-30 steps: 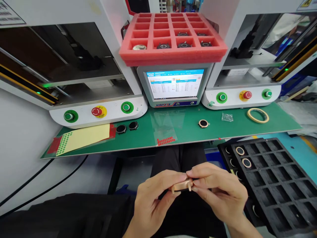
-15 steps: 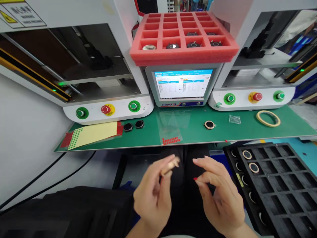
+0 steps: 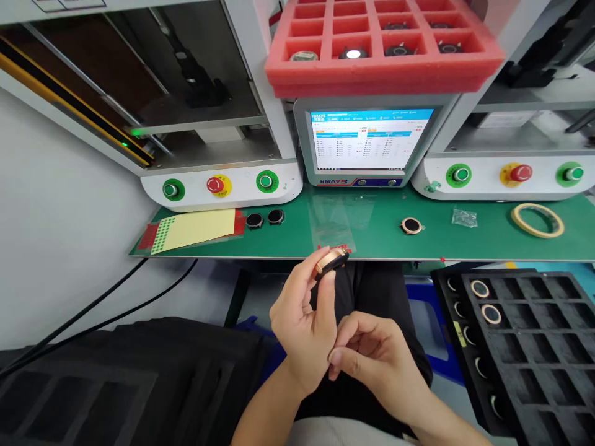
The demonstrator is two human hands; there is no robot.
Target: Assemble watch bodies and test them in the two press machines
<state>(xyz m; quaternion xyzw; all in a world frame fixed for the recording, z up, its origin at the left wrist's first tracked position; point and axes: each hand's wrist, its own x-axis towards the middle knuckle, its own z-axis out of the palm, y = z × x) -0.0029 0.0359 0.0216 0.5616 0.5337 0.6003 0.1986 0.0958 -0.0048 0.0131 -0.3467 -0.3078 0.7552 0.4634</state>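
In the head view my left hand [image 3: 304, 316] grips a gold-rimmed watch case [image 3: 331, 263] between thumb and fingers, its dark face tilted downward, just in front of the bench edge. My right hand [image 3: 372, 356] is lower, its thumb and fingers pinched together against the heel of my left hand. Whatever that pinch may hold is hidden. Beyond the watch case, a clear sheet with small red tabs [image 3: 331, 226] lies on the green bench [image 3: 385, 244]. Two dark watch cases [image 3: 255, 221] sit to the left on the bench, and another gold-rimmed one [image 3: 411, 226] to the right.
A black tray [image 3: 525, 347] holding gold-rimmed rings or cases is at right. A screen [image 3: 372, 139] stands between two white machines with buttons, under a red foam tray [image 3: 381, 77]. A tape roll [image 3: 538, 220] and yellow sheet [image 3: 198, 230] lie on the bench.
My left hand has raised the watch case toward the bench. My right hand, earlier apart with a small red tab at its fingertips, has moved left against my left hand. The view has shifted.
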